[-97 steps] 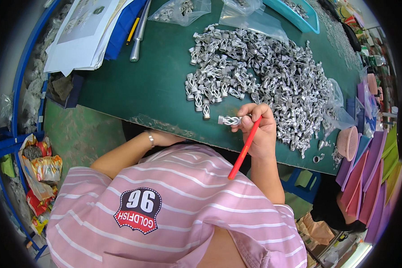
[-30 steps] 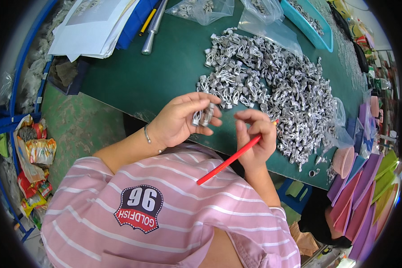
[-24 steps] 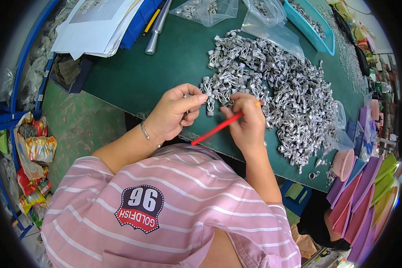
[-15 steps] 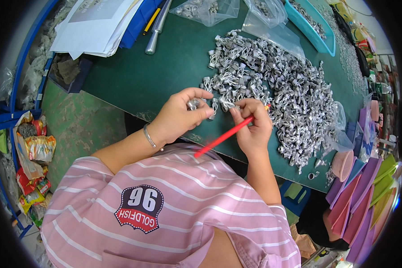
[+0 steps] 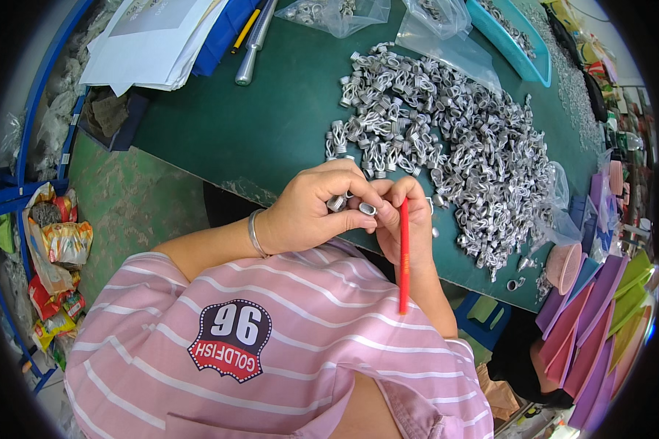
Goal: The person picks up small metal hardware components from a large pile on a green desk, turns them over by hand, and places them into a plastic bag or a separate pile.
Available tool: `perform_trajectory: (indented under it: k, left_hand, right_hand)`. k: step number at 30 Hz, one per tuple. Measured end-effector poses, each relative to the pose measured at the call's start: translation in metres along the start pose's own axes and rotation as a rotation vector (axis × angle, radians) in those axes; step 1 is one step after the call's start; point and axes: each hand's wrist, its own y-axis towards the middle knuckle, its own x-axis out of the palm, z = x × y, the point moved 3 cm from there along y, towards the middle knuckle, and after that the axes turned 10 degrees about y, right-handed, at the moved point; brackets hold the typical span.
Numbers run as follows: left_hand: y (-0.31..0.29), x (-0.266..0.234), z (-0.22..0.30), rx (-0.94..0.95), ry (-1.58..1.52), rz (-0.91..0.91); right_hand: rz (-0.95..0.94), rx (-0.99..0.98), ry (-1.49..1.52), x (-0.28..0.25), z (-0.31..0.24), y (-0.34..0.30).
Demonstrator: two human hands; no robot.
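The left hand (image 5: pixel 318 206) was grasping a metal piece (image 5: pixel 367 209), its oval end facing up between the thumb and fingers, above the near edge of the green surface (image 5: pixel 212 121). A second piece (image 5: pixel 336 203) sat in the curl of the same hand. The right hand (image 5: pixel 419 228) met the left at the fingertips and was grasping a red pencil (image 5: pixel 404 267), which pointed down toward the striped shirt (image 5: pixel 300 293).

The piece was probably light and stiff, a hard little casting or bent wire that a squeeze would hardly mark. Its bare silvery skin looked smooth enough to slip a little, and the loops on others in the heap (image 5: pixel 483 157) seemed likely to snag on neighbours. The thicker banded end, such as the heaped ones showed, looked the surest place to pinch; the looped middle seemed to offer less to hold.

Much of the held piece was covered by fingers, so its far end could not be made out, nor whether the right fingertips gripped it or only touched the left hand. Any further pieces in the left palm were hidden. The blue tray (image 5: pixel 542 69) was cut off by the top edge, and single parts deep in the heap blurred together.
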Motion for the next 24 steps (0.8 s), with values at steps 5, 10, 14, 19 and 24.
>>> perform_trajectory:
  k: [5, 10, 14, 19, 24]
  left_hand:
    - [-0.003, 0.004, -0.007, -0.36, -0.349, 0.032]
    - [-0.007, 0.011, -0.02, -0.624, -0.625, -0.022]
    - [-0.008, 0.012, -0.025, -0.707, -1.056, 0.023]
    - [-0.007, -0.01, -0.038, -0.558, -1.331, 0.225]
    - [-0.005, -0.023, -0.037, -0.589, -1.153, 0.345]
  right_hand:
    - [0.05, -0.466, -0.574, 0.003, -0.02, -0.006]
    - [-0.039, -0.63, -0.686, 0.023, -0.027, -0.007]
    - [-0.171, -0.588, -0.633, 0.033, -0.024, -0.005]
    - [-0.045, -0.449, -0.911, 0.02, -0.025, 0.008]
    - [-0.159, -0.38, -1.536, 0.035, -0.005, 0.015]
